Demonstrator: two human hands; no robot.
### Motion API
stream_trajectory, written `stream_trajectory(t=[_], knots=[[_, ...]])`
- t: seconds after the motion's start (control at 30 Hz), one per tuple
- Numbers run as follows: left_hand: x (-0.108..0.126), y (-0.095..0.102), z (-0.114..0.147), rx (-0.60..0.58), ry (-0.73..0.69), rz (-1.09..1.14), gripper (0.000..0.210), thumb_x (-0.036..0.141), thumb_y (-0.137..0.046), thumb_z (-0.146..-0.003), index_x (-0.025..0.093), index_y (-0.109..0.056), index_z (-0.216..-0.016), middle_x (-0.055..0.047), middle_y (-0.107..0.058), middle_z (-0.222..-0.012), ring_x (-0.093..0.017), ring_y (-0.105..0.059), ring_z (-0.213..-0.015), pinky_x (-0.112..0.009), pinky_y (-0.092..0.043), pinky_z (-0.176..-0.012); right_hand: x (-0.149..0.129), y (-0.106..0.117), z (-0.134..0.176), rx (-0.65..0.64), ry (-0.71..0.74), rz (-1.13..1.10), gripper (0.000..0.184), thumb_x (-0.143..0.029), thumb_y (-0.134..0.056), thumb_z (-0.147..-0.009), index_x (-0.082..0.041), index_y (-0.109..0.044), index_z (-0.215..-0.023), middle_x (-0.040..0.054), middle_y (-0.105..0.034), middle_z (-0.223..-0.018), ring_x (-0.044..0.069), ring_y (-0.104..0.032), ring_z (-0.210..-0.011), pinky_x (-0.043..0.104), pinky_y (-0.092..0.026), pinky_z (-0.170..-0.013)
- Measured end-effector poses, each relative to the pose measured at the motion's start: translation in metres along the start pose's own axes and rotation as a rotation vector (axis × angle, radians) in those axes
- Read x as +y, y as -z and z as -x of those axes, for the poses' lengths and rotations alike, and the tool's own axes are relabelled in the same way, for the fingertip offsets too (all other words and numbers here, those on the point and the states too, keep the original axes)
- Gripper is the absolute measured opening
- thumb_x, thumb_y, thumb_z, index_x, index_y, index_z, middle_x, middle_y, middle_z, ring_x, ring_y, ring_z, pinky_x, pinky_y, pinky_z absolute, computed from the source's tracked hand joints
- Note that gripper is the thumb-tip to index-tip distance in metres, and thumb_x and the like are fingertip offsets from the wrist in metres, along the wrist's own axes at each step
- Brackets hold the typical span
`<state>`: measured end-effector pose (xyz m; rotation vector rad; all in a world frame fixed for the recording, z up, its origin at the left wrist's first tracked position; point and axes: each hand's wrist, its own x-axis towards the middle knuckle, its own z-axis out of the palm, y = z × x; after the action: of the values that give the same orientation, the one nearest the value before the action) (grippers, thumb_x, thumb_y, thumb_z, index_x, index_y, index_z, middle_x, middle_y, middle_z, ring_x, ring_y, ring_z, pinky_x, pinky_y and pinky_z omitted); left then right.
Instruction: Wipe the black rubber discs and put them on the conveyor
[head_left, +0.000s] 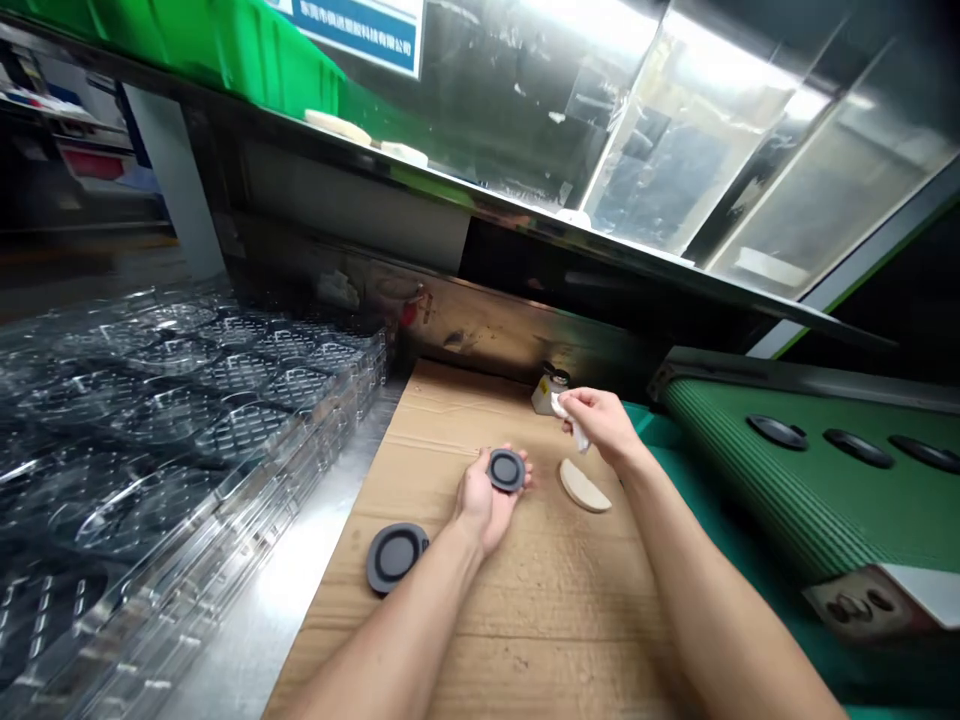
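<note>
My left hand [484, 503] is turned palm up, its fingers and thumb around a small dark grey round part [506, 470] with a raised ring. To the right and a little farther off, my right hand [596, 420] pinches a crumpled white cloth [579, 432]. Just beyond that hand stands a small dispenser bottle [550, 388] with a dark top and a yellow label. A cream half-round pad [584, 487] lies below the right hand. Left of my left forearm, a larger dark grey ring-shaped part [395, 557] rests on the cardboard [540, 620].
Stacked clear plastic trays [187, 400] take up the left side. On the right, a green conveyor belt [825, 490] carries several dark oval parts [777, 431]. A shelf edge [510, 205] crosses above the work surface, with a green bin [225, 55] on it.
</note>
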<state>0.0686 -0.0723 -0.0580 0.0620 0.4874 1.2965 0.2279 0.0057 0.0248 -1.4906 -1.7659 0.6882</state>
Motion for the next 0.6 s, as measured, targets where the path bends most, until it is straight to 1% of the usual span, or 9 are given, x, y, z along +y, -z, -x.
stream_trajectory(t=[0.07, 0.13, 0.2, 0.3, 0.37, 0.43, 0.47, 0.53, 0.6], knots=[[0.0, 0.001, -0.001, -0.024, 0.008, 0.035, 0.029, 0.032, -0.036, -0.095, 0.013, -0.057, -0.098, -0.013, -0.068, -0.089, -0.02, -0.067, -0.073, -0.033, -0.053, -0.068, -0.001, -0.021, 0.04, -0.027, 0.052, -0.044, 0.03, -0.04, -0.052, -0.086, -0.014, -0.067, -0.089, 0.005, -0.066, -0.072, 0.014, -0.059, -0.058, 0.021, -0.041, -0.047], [-0.002, 0.001, -0.002, -0.032, 0.014, 0.042, 0.031, 0.032, -0.034, -0.095, 0.013, -0.058, -0.096, -0.011, -0.067, -0.085, -0.019, -0.066, -0.073, -0.034, -0.053, -0.071, -0.002, -0.041, 0.072, -0.004, 0.127, 0.027, 0.028, -0.039, -0.052, -0.087, -0.017, -0.069, -0.087, 0.0033, -0.065, -0.073, 0.014, -0.058, -0.063, 0.022, -0.042, -0.054], [-0.005, 0.0, -0.002, -0.029, 0.014, 0.032, 0.033, 0.031, -0.033, -0.095, 0.012, -0.06, -0.094, -0.011, -0.067, -0.082, -0.02, -0.066, -0.076, -0.035, -0.053, -0.076, -0.003, -0.057, 0.09, 0.009, 0.231, 0.145, 0.022, -0.032, -0.052, -0.087, -0.019, -0.07, -0.086, 0.0022, -0.064, -0.076, 0.015, -0.057, -0.07, 0.024, -0.042, -0.063], [-0.01, -0.002, -0.002, -0.064, 0.019, 0.005, 0.033, 0.029, -0.034, -0.094, 0.012, -0.063, -0.091, -0.011, -0.068, -0.084, -0.021, -0.066, -0.085, -0.036, -0.051, -0.086, -0.002, -0.069, 0.094, -0.03, 0.351, 0.319, 0.02, -0.023, -0.05, -0.088, -0.021, -0.07, -0.085, 0.0024, -0.062, -0.078, 0.016, -0.055, -0.078, 0.026, -0.04, -0.073], [-0.013, -0.002, -0.002, -0.104, 0.016, -0.02, 0.033, 0.027, -0.036, -0.094, 0.012, -0.064, -0.085, -0.011, -0.069, -0.085, -0.021, -0.066, -0.089, -0.035, -0.05, -0.09, -0.001, -0.072, 0.09, -0.019, 0.356, 0.411, 0.021, -0.021, -0.048, -0.089, -0.019, -0.068, -0.084, 0.0039, -0.061, -0.081, 0.017, -0.054, -0.081, 0.026, -0.039, -0.075], [-0.015, -0.002, -0.002, -0.122, 0.003, -0.04, 0.034, 0.026, -0.036, -0.094, 0.012, -0.063, -0.079, -0.01, -0.069, -0.081, -0.02, -0.066, -0.089, -0.033, -0.049, -0.091, 0.001, -0.073, 0.086, 0.012, 0.33, 0.473, 0.021, -0.021, -0.046, -0.09, -0.018, -0.066, -0.085, 0.0055, -0.06, -0.084, 0.017, -0.053, -0.083, 0.027, -0.039, -0.077], [-0.016, -0.002, -0.001, -0.119, -0.003, -0.05, 0.035, 0.026, -0.036, -0.094, 0.012, -0.063, -0.076, -0.009, -0.068, -0.078, -0.02, -0.066, -0.089, -0.033, -0.049, -0.091, 0.001, -0.073, 0.085, 0.013, 0.323, 0.488, 0.021, -0.021, -0.045, -0.09, -0.017, -0.065, -0.086, 0.0059, -0.06, -0.084, 0.018, -0.053, -0.083, 0.027, -0.039, -0.078], [-0.016, 0.0, -0.002, -0.107, -0.007, -0.071, 0.035, 0.027, -0.036, -0.095, 0.012, -0.064, -0.077, -0.008, -0.068, -0.075, -0.02, -0.066, -0.088, -0.033, -0.049, -0.091, 0.002, -0.072, 0.086, -0.029, 0.35, 0.478, 0.019, -0.02, -0.046, -0.09, -0.017, -0.064, -0.086, 0.0058, -0.061, -0.087, 0.017, -0.054, -0.084, 0.026, -0.039, -0.078], [-0.017, 0.001, -0.002, -0.117, -0.001, -0.092, 0.033, 0.027, -0.037, -0.094, 0.012, -0.065, -0.083, -0.008, -0.069, -0.08, -0.02, -0.066, -0.089, -0.033, -0.049, -0.091, 0.002, -0.071, 0.088, -0.083, 0.389, 0.446, 0.018, -0.018, -0.046, -0.089, -0.018, -0.063, -0.083, 0.0048, -0.061, -0.087, 0.016, -0.054, -0.082, 0.025, -0.039, -0.076]])
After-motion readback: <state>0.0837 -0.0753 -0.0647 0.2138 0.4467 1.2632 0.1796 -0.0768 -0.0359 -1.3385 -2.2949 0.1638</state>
